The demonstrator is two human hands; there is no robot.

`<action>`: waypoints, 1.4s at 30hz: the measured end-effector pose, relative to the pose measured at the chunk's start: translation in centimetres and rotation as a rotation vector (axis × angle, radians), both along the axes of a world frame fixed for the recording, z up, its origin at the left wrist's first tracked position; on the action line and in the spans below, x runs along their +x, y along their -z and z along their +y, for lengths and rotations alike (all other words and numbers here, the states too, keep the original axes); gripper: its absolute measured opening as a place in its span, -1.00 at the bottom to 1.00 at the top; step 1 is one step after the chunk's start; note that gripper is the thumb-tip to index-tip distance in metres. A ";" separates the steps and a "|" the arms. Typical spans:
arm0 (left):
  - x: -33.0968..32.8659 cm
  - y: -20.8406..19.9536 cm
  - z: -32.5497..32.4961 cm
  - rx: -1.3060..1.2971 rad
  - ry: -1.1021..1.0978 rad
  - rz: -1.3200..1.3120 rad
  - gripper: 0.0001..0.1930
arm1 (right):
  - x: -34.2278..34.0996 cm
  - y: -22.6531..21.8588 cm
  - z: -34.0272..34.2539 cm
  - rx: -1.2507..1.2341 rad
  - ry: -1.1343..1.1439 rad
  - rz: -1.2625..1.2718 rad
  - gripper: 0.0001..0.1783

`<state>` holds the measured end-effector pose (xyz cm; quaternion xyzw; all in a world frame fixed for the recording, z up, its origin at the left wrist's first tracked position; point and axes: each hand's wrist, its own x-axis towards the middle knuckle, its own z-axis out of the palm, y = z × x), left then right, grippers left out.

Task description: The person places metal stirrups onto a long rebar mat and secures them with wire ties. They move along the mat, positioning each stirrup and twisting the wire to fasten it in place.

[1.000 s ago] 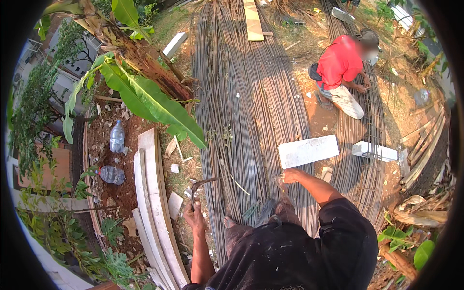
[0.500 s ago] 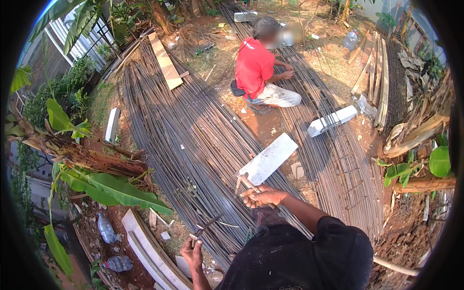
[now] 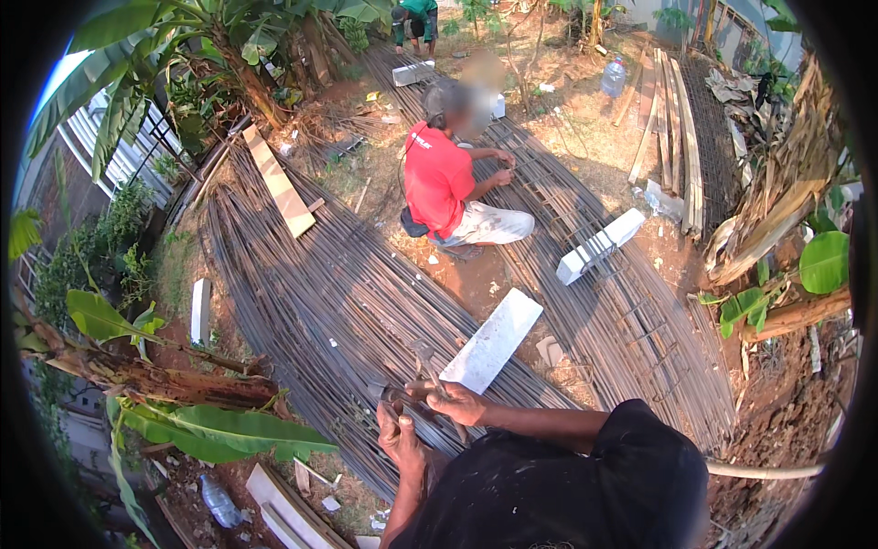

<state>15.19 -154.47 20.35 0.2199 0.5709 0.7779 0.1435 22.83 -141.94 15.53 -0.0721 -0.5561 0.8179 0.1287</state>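
Observation:
My left hand [image 3: 401,441] is closed around a dark, flat, blade-like tool [image 3: 378,390], held upright with the thumb along it. Just to its right, my right hand [image 3: 457,404] grips a thin long-handled tool [image 3: 423,351] with a metal head, its exact kind unclear. The handle's lower end sticks out below my fist. Both hands are close together over a wide bundle of steel rebar [image 3: 338,293] on the ground. Beyond my right hand, a white block [image 3: 494,340] lies across the bars.
A co-worker in a red shirt [image 3: 433,178] kneels by a tied rebar cage [image 3: 631,320], propped on another white block [image 3: 599,247]. Farther back, a person in green [image 3: 419,20] bends down. Timber planks [image 3: 681,137] lie right; a banana trunk [image 3: 174,384] reaches in from the left.
My left hand has come up and right with the blade-like tool, and my right hand has shifted left and down. The hands now nearly meet. My view has tilted up slightly.

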 end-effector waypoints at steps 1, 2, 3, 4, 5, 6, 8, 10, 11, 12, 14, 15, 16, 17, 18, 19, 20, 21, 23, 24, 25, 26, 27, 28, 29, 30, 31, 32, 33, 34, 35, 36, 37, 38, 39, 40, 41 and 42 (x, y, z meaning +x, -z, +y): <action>-1.1 0.8 0.5 -0.034 0.051 0.004 -0.45 | -1.0 0.2 -1.3 0.127 0.085 0.004 -0.38; -2.1 0.8 1.2 -0.061 0.102 0.002 -0.43 | -1.9 0.6 -2.5 0.260 0.169 0.001 -0.37; -2.4 0.3 1.6 -0.039 0.108 -0.084 -0.51 | -2.6 0.9 -2.4 0.270 0.134 -0.105 -0.39; -3.6 0.9 1.2 -0.004 0.122 -0.155 -0.52 | -3.3 0.7 -2.3 0.261 0.122 -0.109 -0.40; -5.3 2.0 0.8 0.028 0.135 -0.221 -0.52 | -4.0 0.4 -2.1 0.248 0.110 -0.109 -0.41; -6.9 3.1 0.3 0.060 0.148 -0.287 -0.53 | -4.8 0.1 -2.0 0.236 0.097 -0.109 -0.42; -9.6 3.9 -1.1 0.102 0.150 -0.472 -0.61 | -6.6 -1.2 -2.8 0.168 0.087 -0.065 -0.49; -12.7 4.0 -3.0 0.064 0.155 -0.666 -0.67 | -8.7 -1.8 -5.0 0.313 0.132 -0.235 -0.49; -13.7 4.0 -3.6 0.052 0.145 -0.708 -0.69 | -9.4 -0.8 -5.8 0.385 0.164 -0.295 -0.49; -14.7 4.1 -4.5 0.052 0.133 -0.731 -0.68 | -10.1 1.0 -6.6 0.457 0.196 -0.353 -0.49; -17.4 4.7 -7.0 0.044 0.097 -0.754 -0.67 | -12.1 1.9 -7.5 0.627 0.207 -0.461 -0.49; -19.2 5.5 -8.4 -0.021 0.054 -0.738 -0.64 | -12.8 1.7 -7.7 0.729 0.187 -0.519 -0.49; -21.0 6.5 -9.8 -0.031 0.047 -0.713 -0.61 | -13.3 1.2 -8.3 0.830 0.163 -0.583 -0.49; -22.6 7.7 -11.2 -0.042 0.039 -0.696 -0.58 | -13.5 -2.3 -8.5 0.795 0.113 -0.542 -0.46; -24.0 8.7 -12.5 -0.054 0.032 -0.680 -0.55 | -13.7 -3.2 -8.5 0.907 0.051 -0.463 -0.45; -25.1 8.3 -12.7 0.005 0.076 -0.671 -0.56 | -13.5 -3.8 -8.3 1.018 -0.003 -0.382 -0.44; -26.0 8.5 -12.6 -0.015 0.105 -0.640 -0.58 | -13.3 -4.1 -8.3 1.125 -0.060 -0.298 -0.42; -26.7 8.9 -12.4 -0.034 0.134 -0.608 -0.60 | -13.4 -3.2 -7.8 1.258 -0.166 -0.190 -0.37; -27.9 8.5 -11.5 -0.068 0.212 -0.539 -0.65 | -14.1 -4.4 -8.7 1.219 -0.174 -0.200 -0.36; -28.1 8.8 -10.9 -0.090 0.256 -0.536 -0.66 | -14.4 -5.3 -9.2 1.199 -0.178 -0.204 -0.36; -28.2 9.2 -10.2 -0.114 0.295 -0.530 -0.68 | -15.3 -6.5 -9.7 1.108 -0.167 -0.183 -0.36; -28.1 9.6 -9.8 -0.139 0.333 -0.524 -0.69 | -16.5 -7.8 -10.3 1.017 -0.156 -0.162 -0.36; -27.0 9.2 -9.1 -0.071 0.346 -0.592 -0.72 | -17.4 -8.4 -10.8 0.924 -0.138 -0.149 -0.36; -25.8 8.7 -8.1 -0.003 0.364 -0.656 -0.75 | -17.9 -7.5 -11.2 0.878 -0.082 -0.160 -0.37; -24.9 8.6 -6.9 -0.079 0.331 -0.626 -0.79 | -18.3 -5.8 -11.7 0.831 -0.026 -0.171 -0.37; -24.2 8.7 -6.6 -0.077 0.336 -0.621 -0.79 | -18.8 -4.8 -12.2 0.776 0.031 -0.177 -0.37; -23.6 8.8 -6.5 -0.075 0.339 -0.616 -0.79 | -19.4 -5.0 -12.8 0.713 0.096 -0.193 -0.39; -23.4 9.1 -6.5 -0.074 0.345 -0.612 -0.79 | -19.9 -5.2 -12.9 0.598 0.118 -0.184 -0.41; -23.0 8.0 -5.9 -0.032 0.313 -0.490 -0.78 | -20.0 -5.4 -12.4 0.476 0.159 -0.185 -0.42; -22.9 6.8 -5.5 -0.139 0.314 -0.437 -0.75 | -20.0 -5.4 -12.1 0.353 0.203 -0.182 -0.42; -23.0 7.4 -5.7 -0.188 0.310 -0.550 -0.73 | -20.3 -5.0 -12.3 0.292 0.413 -0.158 -0.52; -23.5 8.1 -6.0 -0.243 0.302 -0.661 -0.70 | -20.0 -4.9 -11.5 0.514 0.524 -0.195 -0.51; -23.8 7.9 -6.3 -0.228 0.333 -0.665 -0.67 | -19.7 -4.1 -10.8 0.548 0.592 -0.218 -0.51; -24.3 8.1 -6.6 -0.211 0.363 -0.715 -0.67 | -19.6 -3.6 -10.4 0.582 0.655 -0.240 -0.50; -25.0 8.6 -6.8 -0.198 0.387 -0.765 -0.67 | -19.4 -3.5 -10.1 0.479 0.660 -0.329 -0.52; -25.8 9.0 -6.8 -0.184 0.407 -0.814 -0.66 | -19.2 -3.6 -9.6 0.373 0.661 -0.409 -0.54; -26.5 9.9 -6.8 -0.155 0.514 -0.831 -0.61 | -18.7 -3.5 -9.3 0.268 0.650 -0.481 -0.56; -26.7 10.9 -6.9 -0.166 0.571 -0.842 -0.61 | -18.0 -3.2 -9.0 0.070 0.623 -0.484 -0.59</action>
